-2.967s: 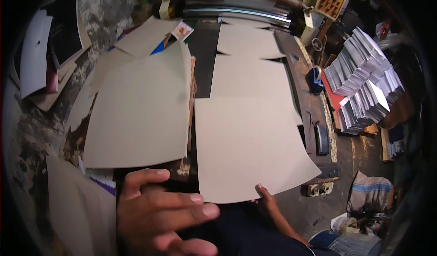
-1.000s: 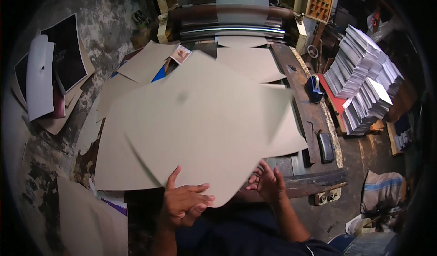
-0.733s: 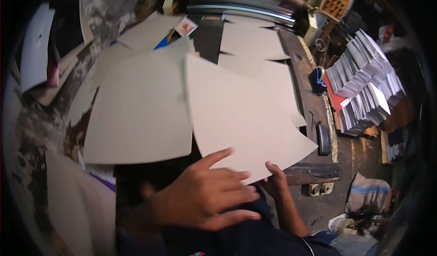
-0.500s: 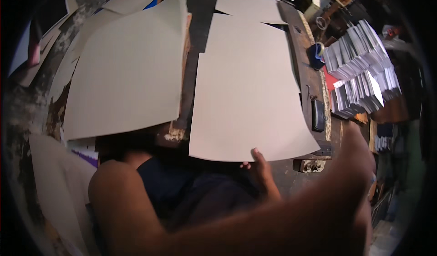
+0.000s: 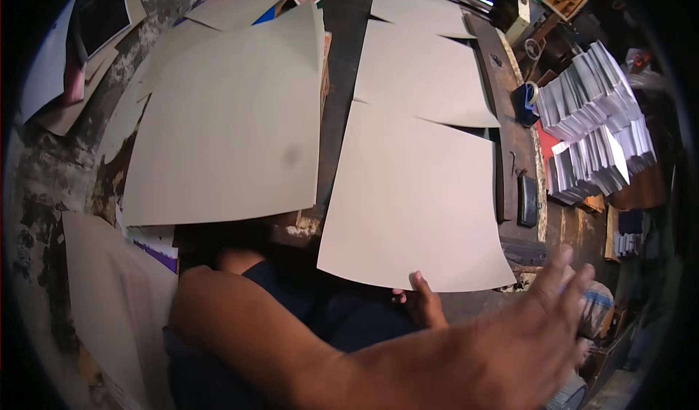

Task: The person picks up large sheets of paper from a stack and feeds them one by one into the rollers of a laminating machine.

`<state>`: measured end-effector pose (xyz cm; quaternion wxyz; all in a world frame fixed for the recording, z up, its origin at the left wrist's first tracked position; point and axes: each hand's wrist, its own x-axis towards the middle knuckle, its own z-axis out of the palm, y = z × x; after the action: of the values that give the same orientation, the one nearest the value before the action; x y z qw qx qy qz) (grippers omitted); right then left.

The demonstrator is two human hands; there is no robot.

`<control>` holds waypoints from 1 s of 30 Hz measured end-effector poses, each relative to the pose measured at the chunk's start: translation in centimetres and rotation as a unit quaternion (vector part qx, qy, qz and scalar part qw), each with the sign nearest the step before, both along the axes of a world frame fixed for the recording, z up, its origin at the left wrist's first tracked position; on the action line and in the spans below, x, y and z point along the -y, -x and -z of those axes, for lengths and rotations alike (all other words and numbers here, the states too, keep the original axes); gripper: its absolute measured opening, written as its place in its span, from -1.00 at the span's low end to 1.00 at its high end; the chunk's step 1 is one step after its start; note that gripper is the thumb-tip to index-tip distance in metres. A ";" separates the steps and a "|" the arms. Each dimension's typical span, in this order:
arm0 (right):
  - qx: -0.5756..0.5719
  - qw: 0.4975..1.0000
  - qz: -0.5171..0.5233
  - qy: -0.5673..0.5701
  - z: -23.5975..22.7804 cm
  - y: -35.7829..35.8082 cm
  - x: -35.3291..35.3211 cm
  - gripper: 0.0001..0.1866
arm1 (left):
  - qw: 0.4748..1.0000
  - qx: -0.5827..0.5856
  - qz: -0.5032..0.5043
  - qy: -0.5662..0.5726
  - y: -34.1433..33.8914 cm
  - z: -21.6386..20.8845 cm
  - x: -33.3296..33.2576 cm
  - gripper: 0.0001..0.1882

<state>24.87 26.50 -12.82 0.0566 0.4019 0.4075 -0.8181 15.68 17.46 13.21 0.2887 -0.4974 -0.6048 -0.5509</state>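
Note:
My right hand (image 5: pixel 426 306) grips the near edge of a pale greyish-beige board sheet (image 5: pixel 415 199), thumb on top and fingertips beneath. The sheet's near edge bends and overhangs the dark table. Beyond it, another pale sheet (image 5: pixel 426 68) lies in the same column, partly overlapped. Across the lower part of the view stretches my left forearm, close up. My left hand (image 5: pixel 502 344) is raised at the lower right, somewhat blurred, fingers extended and apart, holding nothing. It hides my right wrist and forearm.
A broad pile of board sheets (image 5: pixel 226 133) covers the table's left. Along the right edge lie a black oblong case (image 5: pixel 528 200) and a tape dispenser (image 5: pixel 524 104). Behind them rise stacks of white paper blocks (image 5: pixel 590 97). Another large sheet (image 5: pixel 109 286) leans at the lower left.
My right hand has drawn the near sheet toward me, baring more of the sheet beyond. My left hand has come down and its fingers now show. The whole view has shifted slightly.

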 end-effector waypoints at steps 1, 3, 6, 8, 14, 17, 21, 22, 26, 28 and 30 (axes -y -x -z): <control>0.008 1.000 -0.003 -0.001 0.0 0.3 0.1 -0.49 | 0.997 0.045 0.054 0.033 0.9 -0.8 1.1 -0.76; -0.026 1.000 -0.002 0.011 0.3 0.7 0.2 -0.40 | 0.998 -0.048 0.005 0.033 3.1 -0.6 2.1 -0.77; -0.018 0.999 0.006 0.033 0.2 1.2 -0.2 -0.44 | 0.995 -0.095 0.006 -0.014 3.9 -1.0 4.2 -0.77; -0.014 0.999 0.015 0.050 -0.6 2.2 -1.2 -0.49 | 0.986 -0.046 0.095 0.129 5.7 -2.5 7.7 -0.75; -0.083 0.990 0.058 0.097 1.4 5.9 -3.4 -0.55 | 0.934 0.083 -0.118 0.326 12.8 4.4 14.5 -0.02; -0.095 0.988 0.073 0.100 2.4 7.3 -5.0 -0.53 | 0.846 0.193 -0.205 0.453 13.6 8.1 15.0 0.13; -0.111 0.985 0.080 0.101 2.1 10.2 -6.0 -0.49 | 0.809 0.155 -0.234 0.517 13.0 9.9 16.0 0.00; -0.118 0.985 0.075 0.100 2.2 10.7 -6.2 -0.49 | 0.817 0.173 -0.222 0.503 13.3 10.2 16.4 -0.10; -0.144 0.980 0.114 0.080 3.0 13.3 -6.7 -0.52 | 0.876 0.242 -0.203 0.365 13.4 10.4 16.7 -0.49; -0.159 0.974 0.152 0.056 3.8 14.2 -6.8 -0.57 | 0.886 0.376 -0.215 0.165 13.3 11.2 16.6 -0.57; -0.161 0.975 0.151 0.038 4.9 14.4 -6.6 -0.51 | 0.888 0.413 -0.202 0.017 13.7 11.1 16.7 -0.56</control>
<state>10.44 33.14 -17.68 -0.1183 0.3196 0.3141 -0.8861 1.94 0.72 2.07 0.1092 -0.0963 -0.7659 -0.6262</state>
